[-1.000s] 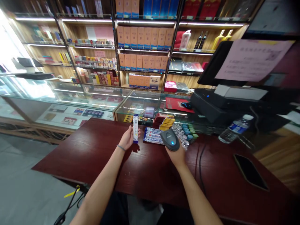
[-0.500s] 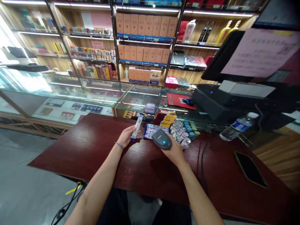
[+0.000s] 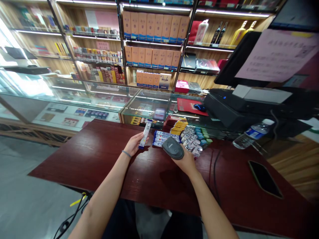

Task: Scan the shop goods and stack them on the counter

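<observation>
My left hand (image 3: 134, 143) grips a long white and blue packet (image 3: 145, 133), held tilted over the dark red wooden table (image 3: 99, 159). My right hand (image 3: 185, 161) is closed round a grey handheld barcode scanner (image 3: 172, 147), whose head points toward the packet from a short way to its right. Just behind the scanner lie more blue and white packets (image 3: 161, 136) flat on the table. Beside them sit a stack of red and yellow packs (image 3: 176, 125) and a cluster of small silver and green round items (image 3: 195, 141).
A water bottle (image 3: 251, 134) lies at the right near a black till unit (image 3: 231, 106) and monitor (image 3: 239, 59). A black phone (image 3: 264, 179) rests on the table at right. Glass display counters (image 3: 99, 99) and stocked shelves (image 3: 152, 39) stand behind.
The packet has gone from upright to tilted and lowered toward the table. The scanner's blue light, lit in both earlier frames, no longer shows. The scanner has shifted slightly left.
</observation>
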